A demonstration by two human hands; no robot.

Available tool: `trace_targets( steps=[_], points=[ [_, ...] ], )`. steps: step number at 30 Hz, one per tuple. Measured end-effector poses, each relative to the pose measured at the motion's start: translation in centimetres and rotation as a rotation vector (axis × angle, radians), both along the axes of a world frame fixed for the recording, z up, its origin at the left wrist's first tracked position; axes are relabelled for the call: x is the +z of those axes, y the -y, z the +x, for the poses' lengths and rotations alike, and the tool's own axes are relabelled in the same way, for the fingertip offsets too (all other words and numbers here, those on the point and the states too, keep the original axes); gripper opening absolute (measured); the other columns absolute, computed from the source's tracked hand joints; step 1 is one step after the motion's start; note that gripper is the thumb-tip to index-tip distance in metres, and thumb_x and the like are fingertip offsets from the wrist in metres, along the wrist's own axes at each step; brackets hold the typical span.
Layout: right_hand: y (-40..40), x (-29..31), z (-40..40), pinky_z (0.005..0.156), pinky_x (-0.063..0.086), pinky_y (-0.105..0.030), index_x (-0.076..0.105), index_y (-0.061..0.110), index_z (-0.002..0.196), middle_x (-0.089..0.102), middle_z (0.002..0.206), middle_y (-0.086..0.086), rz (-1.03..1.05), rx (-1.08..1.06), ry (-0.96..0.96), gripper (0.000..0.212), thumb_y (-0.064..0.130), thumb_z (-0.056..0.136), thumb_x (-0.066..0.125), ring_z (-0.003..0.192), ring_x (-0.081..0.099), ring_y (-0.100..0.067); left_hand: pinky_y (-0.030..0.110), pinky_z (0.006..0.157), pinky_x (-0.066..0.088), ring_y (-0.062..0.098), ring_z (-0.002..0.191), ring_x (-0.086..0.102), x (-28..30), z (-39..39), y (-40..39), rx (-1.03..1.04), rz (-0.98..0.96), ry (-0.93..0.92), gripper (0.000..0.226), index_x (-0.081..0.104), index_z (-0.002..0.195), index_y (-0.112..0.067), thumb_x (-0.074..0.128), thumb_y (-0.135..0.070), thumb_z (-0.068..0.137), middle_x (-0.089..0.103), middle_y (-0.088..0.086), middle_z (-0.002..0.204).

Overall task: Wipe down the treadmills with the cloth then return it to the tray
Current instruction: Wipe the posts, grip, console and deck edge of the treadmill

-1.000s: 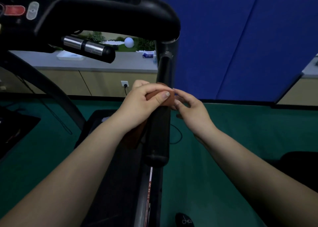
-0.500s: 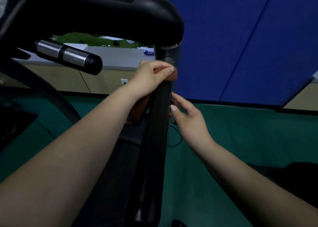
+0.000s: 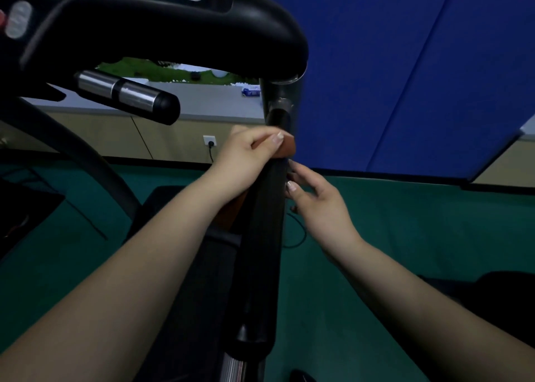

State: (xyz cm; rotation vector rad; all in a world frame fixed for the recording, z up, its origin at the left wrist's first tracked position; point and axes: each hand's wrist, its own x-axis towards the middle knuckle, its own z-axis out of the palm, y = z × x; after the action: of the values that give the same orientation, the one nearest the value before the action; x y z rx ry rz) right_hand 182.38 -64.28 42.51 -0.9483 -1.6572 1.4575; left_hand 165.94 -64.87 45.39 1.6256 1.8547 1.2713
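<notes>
A black treadmill (image 3: 162, 31) fills the upper left, and its padded right handrail (image 3: 262, 236) runs down the middle of the view. My left hand (image 3: 246, 155) presses a brown-orange cloth (image 3: 288, 147) around the rail's upper part, with the cloth's tail hanging below my wrist. My right hand (image 3: 318, 205) rests against the rail's right side just below the cloth, fingers loosely spread and holding nothing. No tray is in view.
A chrome pulse grip (image 3: 127, 94) sticks out at the left under the console. Blue wall pads (image 3: 405, 77) stand behind, with a grey counter (image 3: 202, 103) and a wall socket (image 3: 210, 141). Green floor (image 3: 376, 265) lies to the right, a cable on it.
My left hand slid the cloth up the rail toward the console, then back down a little. My right hand let go of the cloth's edge and dropped lower beside the rail.
</notes>
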Motion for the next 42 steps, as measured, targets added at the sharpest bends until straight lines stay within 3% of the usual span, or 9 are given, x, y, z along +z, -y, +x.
trace_targets(
  steps=[7,11,13,16,19,26,31,37,42],
  points=[
    [2.8,0.9,0.9,0.066,0.049,-0.007,0.057,0.021,0.13,0.063,0.116,0.006,0.013,-0.027,0.01,0.039,0.006,0.094,0.053,0.075,0.062,0.012,-0.002,0.084,0.028,-0.013,0.095,0.045,0.8,3.6,8.3,-0.033,0.023,0.069,0.016,0.061,0.093,-0.049,0.051,-0.039,0.085,0.052,0.011,0.109],
    [3.8,1.4,1.4,0.074,0.055,-0.031,0.059,0.027,0.127,0.069,0.102,0.009,0.004,-0.062,0.013,0.037,0.012,0.094,0.056,0.091,0.062,-0.03,-0.001,0.084,0.03,-0.009,0.093,0.048,1.3,4.8,11.5,-0.039,-0.003,0.113,0.016,0.064,0.091,-0.05,0.054,-0.039,0.085,0.05,0.007,0.104],
    [4.2,1.6,1.6,0.081,0.052,-0.035,0.061,0.027,0.125,0.069,0.096,0.006,0.018,-0.062,0.006,0.035,0.013,0.093,0.058,0.1,0.057,-0.035,0.0,0.086,0.032,-0.007,0.097,0.051,1.8,4.9,12.7,-0.046,-0.039,0.129,0.016,0.066,0.094,-0.045,0.058,-0.032,0.091,0.052,0.005,0.106],
    [4.1,2.2,1.9,0.066,0.051,-0.012,0.062,0.024,0.124,0.069,0.101,-0.007,0.083,-0.035,0.019,0.033,0.015,0.092,0.06,0.095,0.06,-0.02,0.011,0.097,0.037,0.0,0.106,0.054,2.4,5.1,13.8,-0.043,-0.056,0.151,0.02,0.069,0.097,-0.042,0.059,-0.026,0.09,0.057,-0.001,0.11],
    [3.3,3.0,1.8,0.074,0.04,0.001,0.063,0.025,0.121,0.064,0.112,0.003,0.19,-0.019,0.059,0.031,0.019,0.09,0.062,0.091,0.061,0.008,0.024,0.101,0.042,0.003,0.106,0.056,2.3,5.2,14.1,0.09,0.021,0.173,0.02,0.07,0.102,-0.038,0.059,-0.026,0.091,0.06,-0.002,0.108],
    [2.0,4.9,-0.1,0.088,0.046,-0.017,0.065,0.031,0.113,0.064,0.108,0.004,0.368,0.033,0.072,0.027,0.023,0.087,0.066,0.1,0.059,-0.009,0.027,0.098,0.045,0.004,0.107,0.058,2.1,3.1,15.3,0.448,0.183,0.246,0.023,0.065,0.11,-0.046,0.056,-0.042,0.09,0.059,0.0,0.121],
    [1.7,6.8,-4.2,0.082,0.046,-0.013,0.063,0.035,0.112,0.064,0.111,0.012,0.417,0.107,0.044,0.029,0.022,0.087,0.067,0.102,0.059,-0.004,0.023,0.1,0.037,-0.008,0.106,0.047,4.4,-0.3,16.2,0.587,0.231,0.239,0.031,0.054,0.126,-0.046,0.045,-0.035,0.098,0.045,-0.008,0.13],
    [1.1,8.7,-9.8,0.078,0.046,-0.004,0.058,0.024,0.126,0.065,0.105,0.009,0.395,0.213,0.048,0.042,0.018,0.086,0.068,0.093,0.061,-0.003,0.005,0.092,0.037,-0.008,0.108,0.046,6.9,-6.1,15.4,0.564,0.3,0.224,0.038,0.044,0.136,-0.044,0.041,-0.032,0.1,0.037,-0.011,0.132],
    [-0.4,9.0,-13.2,0.081,0.049,-0.009,0.058,0.024,0.128,0.067,0.099,0.012,0.391,0.227,0.076,0.046,0.021,0.084,0.07,0.086,0.063,0.004,0.003,0.093,0.035,-0.015,0.112,0.04,7.3,-10.2,13.8,0.52,0.403,-0.027,0.044,0.046,0.135,-0.039,0.052,-0.021,0.096,0.036,-0.014,0.132]
  ],
)
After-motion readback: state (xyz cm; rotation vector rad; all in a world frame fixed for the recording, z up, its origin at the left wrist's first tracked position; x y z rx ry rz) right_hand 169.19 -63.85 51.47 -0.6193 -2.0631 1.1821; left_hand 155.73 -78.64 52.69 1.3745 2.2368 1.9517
